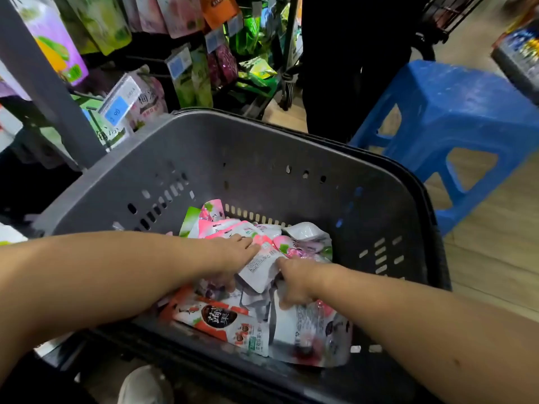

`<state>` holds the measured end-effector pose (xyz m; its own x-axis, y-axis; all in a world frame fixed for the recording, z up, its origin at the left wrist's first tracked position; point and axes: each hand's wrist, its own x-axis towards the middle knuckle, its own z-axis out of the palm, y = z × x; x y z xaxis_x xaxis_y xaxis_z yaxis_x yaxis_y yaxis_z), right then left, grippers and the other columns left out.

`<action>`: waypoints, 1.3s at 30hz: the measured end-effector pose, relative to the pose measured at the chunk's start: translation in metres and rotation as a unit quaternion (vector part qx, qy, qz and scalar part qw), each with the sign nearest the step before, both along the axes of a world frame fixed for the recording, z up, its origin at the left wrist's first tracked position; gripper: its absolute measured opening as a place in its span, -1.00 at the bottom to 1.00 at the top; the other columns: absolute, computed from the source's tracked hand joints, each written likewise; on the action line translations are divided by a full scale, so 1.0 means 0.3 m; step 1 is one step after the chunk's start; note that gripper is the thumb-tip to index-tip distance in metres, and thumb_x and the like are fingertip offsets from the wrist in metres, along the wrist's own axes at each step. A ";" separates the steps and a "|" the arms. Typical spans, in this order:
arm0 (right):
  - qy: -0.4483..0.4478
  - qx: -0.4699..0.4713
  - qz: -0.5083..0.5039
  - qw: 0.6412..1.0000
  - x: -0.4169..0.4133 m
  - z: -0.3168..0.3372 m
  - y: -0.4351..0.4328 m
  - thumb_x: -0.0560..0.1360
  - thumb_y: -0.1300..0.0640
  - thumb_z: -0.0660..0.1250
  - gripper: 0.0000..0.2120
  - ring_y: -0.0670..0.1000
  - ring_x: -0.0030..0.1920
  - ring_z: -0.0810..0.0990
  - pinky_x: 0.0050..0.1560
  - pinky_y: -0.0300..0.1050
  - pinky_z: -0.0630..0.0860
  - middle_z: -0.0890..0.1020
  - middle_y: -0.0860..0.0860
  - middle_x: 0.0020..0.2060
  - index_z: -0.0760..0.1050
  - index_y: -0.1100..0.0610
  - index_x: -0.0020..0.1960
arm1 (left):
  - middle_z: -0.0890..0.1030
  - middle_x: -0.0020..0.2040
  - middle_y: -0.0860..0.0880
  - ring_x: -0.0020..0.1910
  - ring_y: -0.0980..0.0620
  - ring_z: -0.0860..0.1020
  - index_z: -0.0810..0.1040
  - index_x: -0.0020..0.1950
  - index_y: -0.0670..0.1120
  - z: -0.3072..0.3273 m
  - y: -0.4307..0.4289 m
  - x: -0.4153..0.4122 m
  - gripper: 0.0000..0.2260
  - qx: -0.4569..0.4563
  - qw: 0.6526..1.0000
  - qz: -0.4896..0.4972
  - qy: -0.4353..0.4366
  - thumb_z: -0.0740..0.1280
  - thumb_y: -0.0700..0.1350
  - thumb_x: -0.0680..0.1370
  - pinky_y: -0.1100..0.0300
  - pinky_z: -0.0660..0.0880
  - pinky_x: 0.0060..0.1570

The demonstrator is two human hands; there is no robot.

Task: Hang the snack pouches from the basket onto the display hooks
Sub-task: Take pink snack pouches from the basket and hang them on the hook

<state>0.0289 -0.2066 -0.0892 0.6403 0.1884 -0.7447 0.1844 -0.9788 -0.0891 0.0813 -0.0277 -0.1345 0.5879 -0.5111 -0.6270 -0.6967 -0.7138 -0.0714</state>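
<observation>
Now: pick stage, both hands down in basket (262, 158).

- Left hand (233, 258) pinches white pouch (260, 268) mid-basket, fingers over, thumb under. Fingertips touch pink pouches (233, 228) nearer far wall.
- Right hand (294, 284) is curled, knuckles up, tips buried in pile beside same pouch. Can't tell what it grips.

Rec: take one pouch only. Hold the rest down w/ right hand, and turn hang-hole end up before you lift toward display hooks (157, 58) beyond far-left corner.

Hidden/unclear:
- Hang holes not visible.
- Pouches under your forearms are covered.
- Hook tips sit behind price tags (121, 103), blurred.
- Orange pouch (217, 319) by near wall is partly covered.
</observation>
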 end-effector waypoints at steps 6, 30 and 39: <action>0.045 -0.060 0.068 0.995 -0.029 0.049 -0.002 0.54 -0.07 0.46 -0.25 0.19 0.38 0.47 0.28 0.04 0.49 0.40 0.12 0.42 0.25 0.27 0.55 | 0.24 0.53 -0.18 0.41 -0.21 0.33 0.00 0.64 -0.09 -0.042 0.006 -0.008 -0.19 -0.027 0.998 -0.017 -0.057 0.31 0.23 0.58 -0.09 0.43 0.30; -0.173 0.094 0.094 0.976 0.100 0.359 -0.084 0.38 -0.03 0.57 -0.70 0.11 -0.16 0.57 -0.19 -0.02 0.48 0.59 0.01 -0.21 0.46 0.04 -0.18 | 0.44 -0.24 -0.02 -0.20 -0.07 0.44 0.32 -0.19 -0.07 0.473 0.165 -0.010 -0.74 -0.321 0.878 0.346 -0.077 0.14 -0.05 0.70 0.07 0.28 -0.22; -0.241 0.210 -0.004 0.948 0.103 0.350 -0.099 0.45 0.06 0.55 -0.80 -0.03 -0.16 0.55 -0.19 -0.14 0.45 0.61 -0.05 -0.16 0.53 0.06 -0.11 | 0.52 -0.45 -0.07 -0.59 0.07 0.43 0.52 -0.21 -0.16 0.495 0.206 -0.003 -0.78 -0.510 0.655 0.556 0.030 0.26 -0.17 0.64 0.31 0.34 -0.56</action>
